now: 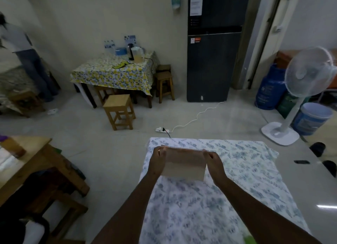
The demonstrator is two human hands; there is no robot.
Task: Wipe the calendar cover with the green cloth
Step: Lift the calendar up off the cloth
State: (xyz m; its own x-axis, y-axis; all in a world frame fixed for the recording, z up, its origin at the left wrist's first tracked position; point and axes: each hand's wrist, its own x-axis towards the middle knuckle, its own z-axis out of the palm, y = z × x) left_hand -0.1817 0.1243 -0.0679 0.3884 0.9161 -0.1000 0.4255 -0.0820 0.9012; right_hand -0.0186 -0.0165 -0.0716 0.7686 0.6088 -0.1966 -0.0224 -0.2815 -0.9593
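Both hands grip a desk calendar [184,166] by its short ends above the floral tablecloth [237,170], left hand [157,161] and right hand [214,163] closed on it; the green cloth [249,239] lies near the right forearm.

Wooden stool [119,110] before a table with lemon-print tablecloth [113,74]; kettle [130,51] near that table's back edge. Dark refrigerator [213,61]. White standing fan [306,76], blue gas cylinder [268,90], power strip [162,129] on the floor.
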